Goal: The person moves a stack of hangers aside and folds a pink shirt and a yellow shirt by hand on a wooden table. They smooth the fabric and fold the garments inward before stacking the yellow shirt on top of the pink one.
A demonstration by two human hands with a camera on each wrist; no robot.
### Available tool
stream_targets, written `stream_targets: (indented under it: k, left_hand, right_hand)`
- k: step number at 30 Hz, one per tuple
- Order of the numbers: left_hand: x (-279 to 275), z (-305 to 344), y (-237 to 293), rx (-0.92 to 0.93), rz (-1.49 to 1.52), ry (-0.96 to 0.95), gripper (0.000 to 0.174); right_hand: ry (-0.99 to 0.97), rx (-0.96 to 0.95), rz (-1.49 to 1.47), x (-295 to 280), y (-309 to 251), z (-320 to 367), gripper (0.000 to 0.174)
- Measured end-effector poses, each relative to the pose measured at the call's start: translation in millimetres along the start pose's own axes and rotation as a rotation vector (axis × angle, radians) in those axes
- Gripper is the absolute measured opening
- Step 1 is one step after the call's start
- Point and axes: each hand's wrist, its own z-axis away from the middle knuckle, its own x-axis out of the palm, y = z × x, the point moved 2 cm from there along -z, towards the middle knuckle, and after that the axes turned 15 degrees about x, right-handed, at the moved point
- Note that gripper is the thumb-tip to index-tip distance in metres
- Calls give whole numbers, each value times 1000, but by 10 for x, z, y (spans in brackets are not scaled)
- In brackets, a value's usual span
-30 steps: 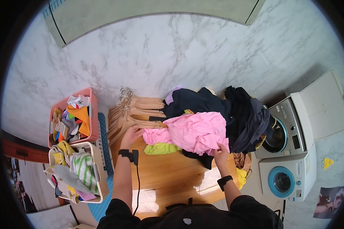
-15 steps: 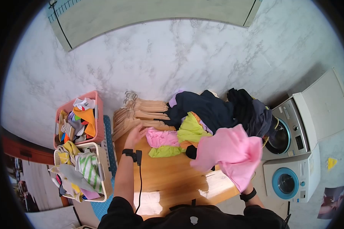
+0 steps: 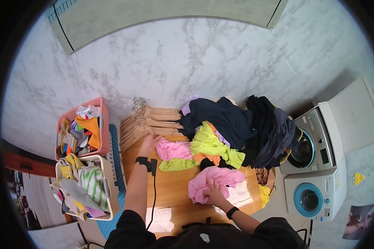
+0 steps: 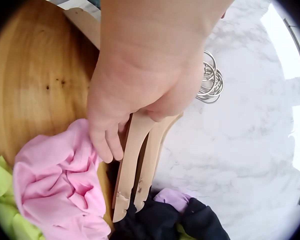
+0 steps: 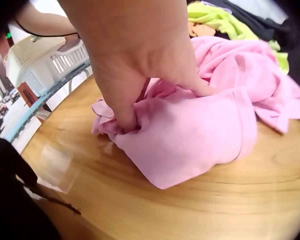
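A crumpled pink garment (image 3: 207, 186) lies near the table's front edge, and my right hand (image 3: 217, 195) is on it. In the right wrist view, the thumb and fingers of the right hand (image 5: 145, 65) dig into the bunched pink cloth (image 5: 185, 135). My left hand (image 3: 147, 144) rests at the wooden hangers (image 3: 131, 133). The left wrist view has its relaxed fingers (image 4: 107, 142) hanging beside the hangers (image 4: 135, 150), with part of the hand hidden. Close to these fingers lies a second pink garment (image 4: 62, 180), which overlaps a lime-green one (image 3: 178, 164).
Lime-green (image 3: 205, 143), navy (image 3: 220, 118) and black clothes (image 3: 262, 112) are heaped at the back of the table (image 3: 174, 199). Pink (image 3: 105, 128) and cream baskets (image 3: 111, 193) of clothes stand left. Two washing machines (image 3: 320, 141) are at the right.
The right hand swung the pink garment off the pile to the right, then brought it down at the front, uncovering lime-green cloth. The left hand has stayed by the hangers.
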Motion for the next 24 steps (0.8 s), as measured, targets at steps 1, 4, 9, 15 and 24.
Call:
stream_targets:
  k: [1, 4, 9, 15, 24]
  left_hand:
    - [12, 16, 3, 0, -5, -44, 58]
    - [14, 34, 21, -131, -99, -67, 55]
    - [-56, -47, -77, -168, -300, -158, 52]
    - [-15, 218, 72, -57, -751, -220, 46]
    - [-255, 532, -219, 264, -886, -298, 41]
  right_hand:
    - [-26, -7, -30, 96, -60, -95, 14]
    - [-121, 14, -62, 165, -275, -322, 14]
    - [-48, -19, -134, 205, -404, -467, 10]
    - [2, -67, -181, 151, -404, -421, 13]
    - [170, -184, -146, 114, -339, -228, 28]
